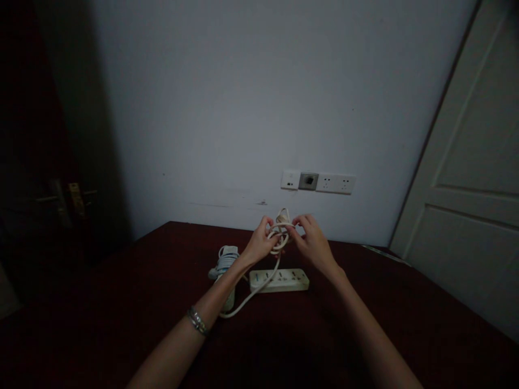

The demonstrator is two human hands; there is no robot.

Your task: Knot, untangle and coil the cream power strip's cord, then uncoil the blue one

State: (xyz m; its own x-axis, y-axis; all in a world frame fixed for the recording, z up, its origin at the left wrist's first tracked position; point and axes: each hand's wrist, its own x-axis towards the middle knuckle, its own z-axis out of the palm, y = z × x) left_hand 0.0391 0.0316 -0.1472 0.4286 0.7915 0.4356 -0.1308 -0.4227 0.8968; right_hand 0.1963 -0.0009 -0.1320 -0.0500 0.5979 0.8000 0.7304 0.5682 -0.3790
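The off-white, round, plastic-sheathed cord [279,248] was found gathered in several loose, overlapping loops, raised above the table and held between two bare hands. The left hand [260,240] had its thumb and fingers curled around the left side of the loops, grasping them. The right hand [311,239] pinched the cord between thumb and fingers at the upper right; the exact contact of the fingertips was partly hidden. A beige piece [281,219] showed among the upper loops; whether it was a plug could not be determined.

Handling assessment: the cord was judged light and flexible, yet springy enough for loose loops to open if released. The sheath appeared smooth, with moderate slip, and not fragile. The sound hold was judged to be around all loops together at one side, with a pinch on the single strand opposite; pulling on the beige piece was considered inadvisable.

From the loops, a strand descended across the front of the white, oblong plastic power strip [302,286], which lay on the table, and curved left to the left forearm, where it passed from view. Left of that strip, partly behind the forearm, lay a second pale power strip [230,301] bound with light bluish-white cord [225,262]. The dark red table [154,281] met a pale wall [227,119] bearing white socket plates [335,183].
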